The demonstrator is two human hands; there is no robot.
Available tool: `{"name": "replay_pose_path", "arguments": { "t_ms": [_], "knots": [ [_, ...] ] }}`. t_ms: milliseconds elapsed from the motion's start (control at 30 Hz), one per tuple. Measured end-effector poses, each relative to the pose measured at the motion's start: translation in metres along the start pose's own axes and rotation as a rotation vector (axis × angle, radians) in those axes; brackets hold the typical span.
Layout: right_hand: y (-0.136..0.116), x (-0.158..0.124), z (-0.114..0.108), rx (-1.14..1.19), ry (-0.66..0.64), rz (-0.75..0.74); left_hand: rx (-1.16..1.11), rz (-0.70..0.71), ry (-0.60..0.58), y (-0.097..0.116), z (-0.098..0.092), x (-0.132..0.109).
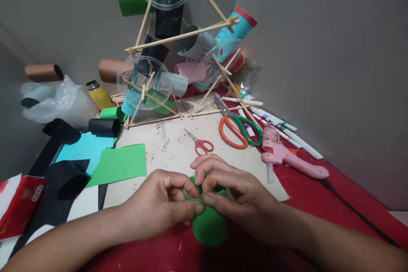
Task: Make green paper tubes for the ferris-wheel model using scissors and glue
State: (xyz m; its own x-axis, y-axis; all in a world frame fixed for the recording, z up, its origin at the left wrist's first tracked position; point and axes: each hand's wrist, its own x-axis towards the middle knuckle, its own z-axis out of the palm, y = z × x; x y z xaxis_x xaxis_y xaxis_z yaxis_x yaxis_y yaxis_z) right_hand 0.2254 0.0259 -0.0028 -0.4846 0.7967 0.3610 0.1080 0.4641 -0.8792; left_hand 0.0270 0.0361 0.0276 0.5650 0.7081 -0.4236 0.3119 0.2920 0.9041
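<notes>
Both of my hands pinch the rim of a small green foam-like tube (210,225) low in the middle of the head view. My left hand (168,199) grips its left edge between thumb and forefinger. On the other side, my right hand (236,191) presses thumb and fingers together at the rim, the tips almost meeting the left ones. The tube's lower part hangs below my fingers, while its opening is partly covered by them. Just beyond my hands lie small red-handled scissors (202,145). A flat green sheet (119,162) is left of my left hand.
A stick frame (185,37) with clear round lids and coloured tubes stands at the back. Large scissors (234,129) and a pink glue gun (290,159) with a cord lie right. Left are black rolled sheets (66,178), a red packet (21,208) and a yellow bottle (99,95).
</notes>
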Motion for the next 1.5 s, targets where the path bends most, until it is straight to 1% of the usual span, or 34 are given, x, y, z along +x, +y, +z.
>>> {"name": "replay_pose_path", "arguments": {
  "t_ms": [67, 167, 267, 500, 633, 733, 833, 1033, 1133, 1233, 1400, 1500],
  "knots": [
    [0.001, 0.000, -0.001, 0.045, 0.018, 0.021, -0.011, 0.002, -0.005, 0.001, -0.001, -0.001],
    [0.003, 0.002, -0.005, 0.129, 0.063, 0.099, -0.033, 0.007, -0.014, 0.003, -0.003, -0.001],
    [0.005, 0.004, -0.009, 0.177, 0.099, 0.148, -0.091, 0.012, -0.030, 0.001, -0.006, -0.001],
    [0.007, 0.003, -0.008, 0.225, 0.073, 0.172, -0.187, 0.041, -0.022, -0.007, -0.007, 0.001],
    [0.006, 0.003, -0.005, 0.196, 0.066, 0.151, -0.178, 0.046, -0.027, -0.008, -0.007, 0.002],
    [0.004, 0.003, -0.004, 0.149, 0.037, 0.121, -0.152, 0.053, -0.045, -0.009, -0.007, 0.002],
    [0.004, 0.003, -0.004, 0.153, 0.010, 0.105, -0.140, 0.055, -0.053, -0.010, -0.007, 0.002],
    [0.009, 0.001, -0.005, 0.222, 0.082, 0.090, -0.250, 0.055, -0.072, -0.012, -0.008, 0.003],
    [0.009, 0.000, -0.004, 0.189, 0.116, 0.038, -0.251, 0.042, -0.070, -0.014, -0.008, 0.004],
    [0.008, 0.001, -0.004, 0.137, 0.123, 0.004, -0.264, 0.039, -0.072, -0.015, -0.008, 0.005],
    [0.007, 0.001, -0.004, 0.104, 0.076, 0.019, -0.231, 0.056, -0.061, -0.014, -0.006, 0.004],
    [0.007, 0.000, -0.003, 0.126, 0.029, 0.044, -0.193, 0.063, -0.057, -0.012, -0.004, 0.003]
  ]
}}
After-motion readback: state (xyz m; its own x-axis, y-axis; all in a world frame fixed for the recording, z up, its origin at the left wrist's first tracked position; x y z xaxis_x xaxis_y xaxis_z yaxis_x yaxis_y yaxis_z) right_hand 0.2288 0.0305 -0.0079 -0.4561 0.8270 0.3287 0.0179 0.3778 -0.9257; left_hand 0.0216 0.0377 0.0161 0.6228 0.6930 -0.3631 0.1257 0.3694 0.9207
